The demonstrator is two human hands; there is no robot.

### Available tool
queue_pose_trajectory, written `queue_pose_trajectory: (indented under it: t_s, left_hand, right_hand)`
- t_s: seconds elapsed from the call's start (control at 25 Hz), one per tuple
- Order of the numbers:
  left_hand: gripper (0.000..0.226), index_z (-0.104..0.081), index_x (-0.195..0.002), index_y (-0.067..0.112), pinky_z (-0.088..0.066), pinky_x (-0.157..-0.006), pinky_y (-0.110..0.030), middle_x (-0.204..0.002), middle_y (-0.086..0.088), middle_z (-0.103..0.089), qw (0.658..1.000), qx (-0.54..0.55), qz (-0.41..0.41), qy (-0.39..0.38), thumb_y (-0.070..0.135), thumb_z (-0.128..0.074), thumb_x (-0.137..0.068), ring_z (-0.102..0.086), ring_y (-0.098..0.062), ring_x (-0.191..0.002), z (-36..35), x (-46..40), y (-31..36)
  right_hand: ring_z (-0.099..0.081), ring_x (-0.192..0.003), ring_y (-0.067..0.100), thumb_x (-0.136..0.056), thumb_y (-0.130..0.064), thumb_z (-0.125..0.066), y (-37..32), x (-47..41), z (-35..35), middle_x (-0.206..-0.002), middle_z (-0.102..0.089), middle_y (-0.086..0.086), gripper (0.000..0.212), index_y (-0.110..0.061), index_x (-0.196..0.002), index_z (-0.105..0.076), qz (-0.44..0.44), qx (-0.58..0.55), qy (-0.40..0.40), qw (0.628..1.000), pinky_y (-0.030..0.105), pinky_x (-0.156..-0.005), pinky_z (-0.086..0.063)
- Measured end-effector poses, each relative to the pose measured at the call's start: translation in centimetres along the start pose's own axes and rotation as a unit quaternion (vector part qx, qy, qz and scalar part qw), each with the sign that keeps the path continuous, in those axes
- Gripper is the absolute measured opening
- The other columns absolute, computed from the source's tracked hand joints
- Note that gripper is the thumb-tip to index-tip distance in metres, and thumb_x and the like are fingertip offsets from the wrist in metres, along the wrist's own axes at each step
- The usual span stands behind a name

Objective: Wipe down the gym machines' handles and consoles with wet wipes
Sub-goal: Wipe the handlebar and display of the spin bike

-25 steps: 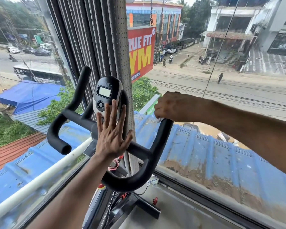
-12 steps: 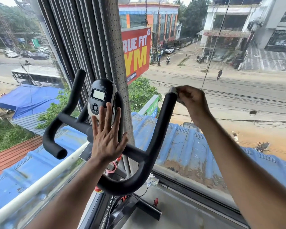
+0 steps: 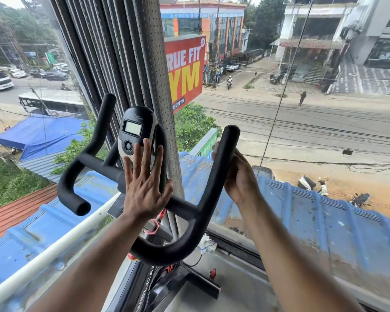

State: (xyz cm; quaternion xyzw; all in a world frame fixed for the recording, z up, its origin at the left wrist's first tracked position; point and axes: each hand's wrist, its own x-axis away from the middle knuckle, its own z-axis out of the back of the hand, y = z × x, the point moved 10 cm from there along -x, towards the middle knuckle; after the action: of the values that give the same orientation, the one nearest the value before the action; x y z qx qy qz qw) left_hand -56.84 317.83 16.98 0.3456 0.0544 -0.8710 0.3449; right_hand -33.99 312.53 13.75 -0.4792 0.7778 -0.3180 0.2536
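Note:
An exercise bike's black foam handlebar (image 3: 182, 248) loops in front of me, with a grey-and-black console (image 3: 133, 129) at its centre. My left hand (image 3: 144, 188) lies flat with spread, straight fingers against the console's lower part and the crossbar. My right hand (image 3: 241, 179) wraps round the right upright handle (image 3: 226, 143) a little below its tip, fingers curled behind the bar. A pale scrap at those fingertips may be the wet wipe; I cannot tell. The left handle (image 3: 99, 122) is bare.
A large window pane (image 3: 302, 131) stands just beyond the handlebar, with a perforated grey column (image 3: 158, 75) behind the console. The bike's frame (image 3: 164, 282) and a red knob (image 3: 212, 273) sit below. A street and blue roofs lie outside.
My right hand went up the right handle to its tip, then slid back down to just below the tip. My left hand stayed flat on the console.

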Motion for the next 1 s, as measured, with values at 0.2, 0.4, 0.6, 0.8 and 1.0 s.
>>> queue_pose_trajectory:
  t_s: [0.2,0.4,0.6,0.8,1.0]
  left_hand:
    - [0.082,-0.015,-0.166,0.012,-0.001,-0.124,-0.068,-0.174,-0.015,0.007,1.000,-0.002,0.000,0.000,0.055,-0.033,-0.098,0.007,-0.037,-0.160,-0.1,0.0,-0.1]
    - [0.083,-0.014,-0.166,0.013,-0.003,-0.124,-0.069,-0.173,-0.014,0.008,1.000,-0.004,-0.001,-0.002,0.052,-0.037,-0.097,0.008,-0.036,-0.160,-0.1,-0.1,-0.1]
    - [0.083,-0.014,-0.166,0.012,-0.002,-0.124,-0.068,-0.173,-0.014,0.008,1.000,-0.004,-0.002,0.002,0.053,-0.036,-0.098,0.008,-0.037,-0.160,-0.2,0.0,-0.2]
    - [0.082,-0.014,-0.166,0.013,-0.001,-0.124,-0.068,-0.173,-0.016,0.006,1.000,-0.006,-0.002,0.004,0.052,-0.035,-0.098,0.008,-0.037,-0.160,-0.1,-0.1,-0.3]
    - [0.083,-0.014,-0.166,0.013,0.000,-0.124,-0.068,-0.173,-0.016,0.007,1.000,-0.005,-0.005,0.000,0.054,-0.033,-0.097,0.008,-0.038,-0.160,-0.3,-0.2,-0.3]
  right_hand:
    - [-0.071,-0.091,0.022,-0.102,0.001,-0.052,-3.5,-3.8,-2.2,-0.102,-0.071,0.015,0.021,-0.003,-0.098,-0.073,0.060,-0.125,-0.010,0.990,0.030,-0.086,-0.058]
    - [-0.068,-0.101,0.024,-0.103,-0.004,-0.051,-1.7,-2.5,-1.0,-0.112,-0.068,0.014,0.021,-0.002,-0.123,-0.058,0.062,-0.123,-0.021,0.990,0.031,-0.085,-0.057]
    - [-0.063,-0.088,0.030,-0.101,-0.007,-0.056,2.4,2.0,2.1,-0.103,-0.064,0.018,0.014,-0.016,-0.110,-0.060,0.034,-0.069,0.022,0.997,0.032,-0.068,-0.056]
    - [-0.060,-0.084,0.028,-0.094,-0.012,-0.065,-0.6,-1.1,1.1,-0.108,-0.062,0.019,0.008,-0.017,-0.100,-0.061,0.066,-0.038,0.019,0.997,0.032,-0.065,-0.051]
    - [-0.056,-0.097,0.030,-0.099,-0.004,-0.057,0.8,0.1,1.5,-0.116,-0.055,0.012,0.018,-0.022,-0.100,-0.058,0.042,-0.101,-0.002,0.994,0.036,-0.078,-0.050]
